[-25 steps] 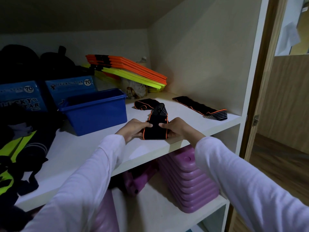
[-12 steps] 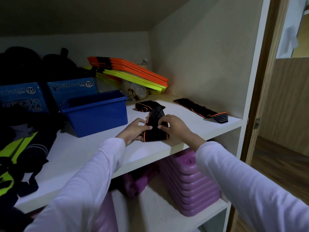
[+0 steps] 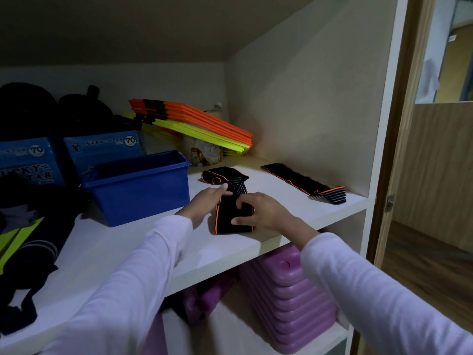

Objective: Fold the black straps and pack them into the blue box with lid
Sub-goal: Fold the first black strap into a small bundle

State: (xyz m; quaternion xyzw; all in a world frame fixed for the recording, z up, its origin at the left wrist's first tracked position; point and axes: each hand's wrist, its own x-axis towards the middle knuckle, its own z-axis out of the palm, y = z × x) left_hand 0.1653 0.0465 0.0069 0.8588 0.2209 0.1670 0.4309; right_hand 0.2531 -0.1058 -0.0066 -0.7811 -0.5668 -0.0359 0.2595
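A black strap with orange edges [image 3: 231, 219] lies partly folded near the front of the white shelf [image 3: 128, 242]; its loose end trails back to a striped section. My right hand [image 3: 258, 213] presses down on the folded part, thumb at its near edge. My left hand [image 3: 204, 202] rests at the strap's left side, index finger touching the striped section. A second black strap [image 3: 299, 180] lies flat by the right wall. The open blue box [image 3: 140, 188] stands to the left of my hands; I see no lid on it.
Two blue "Lucky Star" cartons [image 3: 102, 147] stand behind the box. Orange and yellow flat markers [image 3: 194, 124] lean at the back over a crumpled bag. Dark clothing [image 3: 23, 239] lies at the left. Purple stacked items [image 3: 289, 298] fill the shelf below. A wooden door frame [image 3: 399, 149] borders the right.
Both hands moved from gripping the strap's sides onto its top. The right hand now presses the fold flat and the left index finger reaches forward to the striped section.
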